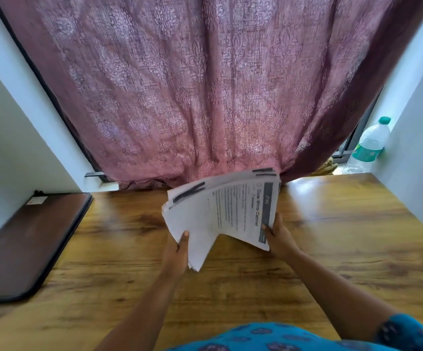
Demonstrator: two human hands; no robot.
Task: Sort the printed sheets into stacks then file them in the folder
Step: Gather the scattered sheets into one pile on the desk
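Note:
A loose bundle of printed sheets (220, 211) is held above the far middle of the wooden table (332, 236), fanned apart into two uneven parts. My left hand (176, 252) grips the lower left part, thumb on top. My right hand (280, 236) grips the right part by its near edge, over a page with a dark header band and printed text. A dark brown folder (28, 241) with a black zip edge lies shut and flat at the table's left edge, well away from both hands.
A mauve patterned curtain (205, 97) hangs right behind the table's far edge, touching the sheets' far end. A clear plastic water bottle (369, 145) with a green cap stands on the sill at the far right. White walls close in on both sides.

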